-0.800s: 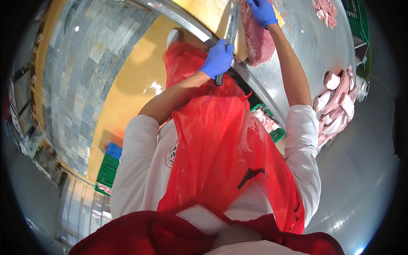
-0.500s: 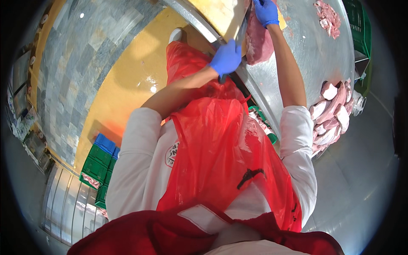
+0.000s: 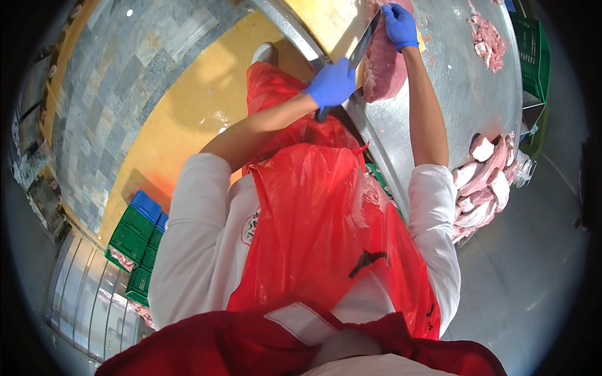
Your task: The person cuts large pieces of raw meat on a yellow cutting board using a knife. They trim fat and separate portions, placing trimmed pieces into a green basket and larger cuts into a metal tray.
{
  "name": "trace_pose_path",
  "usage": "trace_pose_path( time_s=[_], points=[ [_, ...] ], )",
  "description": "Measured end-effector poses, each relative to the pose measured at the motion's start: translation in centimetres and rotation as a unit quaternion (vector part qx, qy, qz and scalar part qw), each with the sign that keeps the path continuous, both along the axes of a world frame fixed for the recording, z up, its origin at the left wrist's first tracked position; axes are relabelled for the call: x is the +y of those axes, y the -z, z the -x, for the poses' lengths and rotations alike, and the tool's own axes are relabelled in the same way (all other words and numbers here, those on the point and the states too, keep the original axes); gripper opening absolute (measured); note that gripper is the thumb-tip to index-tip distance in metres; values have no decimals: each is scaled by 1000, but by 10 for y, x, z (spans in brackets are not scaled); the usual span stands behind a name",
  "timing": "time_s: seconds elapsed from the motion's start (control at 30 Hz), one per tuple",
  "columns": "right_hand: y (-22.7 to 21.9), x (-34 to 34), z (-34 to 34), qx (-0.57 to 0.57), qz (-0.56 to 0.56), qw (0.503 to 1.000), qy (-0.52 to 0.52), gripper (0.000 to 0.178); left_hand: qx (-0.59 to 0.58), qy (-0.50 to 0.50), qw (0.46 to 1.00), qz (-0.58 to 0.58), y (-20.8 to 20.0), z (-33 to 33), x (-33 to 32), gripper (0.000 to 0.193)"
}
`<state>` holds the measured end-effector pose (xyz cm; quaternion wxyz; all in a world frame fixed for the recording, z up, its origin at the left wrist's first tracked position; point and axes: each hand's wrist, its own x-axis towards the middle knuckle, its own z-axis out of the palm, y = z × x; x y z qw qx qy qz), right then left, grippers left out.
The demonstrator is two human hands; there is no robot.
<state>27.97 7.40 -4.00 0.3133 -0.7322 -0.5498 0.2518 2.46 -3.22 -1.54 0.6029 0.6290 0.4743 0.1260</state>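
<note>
My left hand (image 3: 333, 84), in a blue glove, is closed round the dark handle of a knife (image 3: 364, 49). The butt of the handle sticks out below the fist, and the blade points up and away, along the left side of a long piece of raw pink meat (image 3: 384, 74). On the far part of that meat my right hand (image 3: 400, 27), also blue-gloved, is gripping with bent fingers; their tips are partly hidden. The meat lies across a yellowish cutting board (image 3: 323, 22) and the metal table (image 3: 439, 94).
Meat scraps (image 3: 486, 42) lie at the table's far right. A heap of meat cuts (image 3: 486, 182) is nearer, beside my right arm. A green crate (image 3: 530, 59) stands past the table's right edge. Stacked green and blue crates (image 3: 133, 235) are on the floor at left.
My right hand has shifted slightly right and nearer along the meat. More of the knife blade shows beside the meat. The whole view has shifted a little.
</note>
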Motion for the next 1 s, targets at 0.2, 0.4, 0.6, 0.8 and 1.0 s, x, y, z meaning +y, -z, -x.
trace_pose_path(
  time_s=[0.2, 0.4, 0.6, 0.8, 1.0],
  points=[
    [-5, -21, -6, 153, -34, 988, 19, 33, 16, 56, 998, -40, -46, 53, -21, 33],
    [-16, -20, 6, 174, -59, 983, 21, 29, 57, 12, 996, -73, -27, 11, 45, 27],
    [-9, -27, 5, 205, -78, 975, 48, 30, 74, 109, 991, -28, -31, 68, -37, 27],
    [-6, -29, 0, 244, -73, 964, 77, 29, 4, 26, 997, -74, -40, 26, 20, 25],
    [-17, -58, 5, 362, -73, 918, 145, 23, 43, 138, 989, -22, -31, 68, -35, 25]
  ],
)
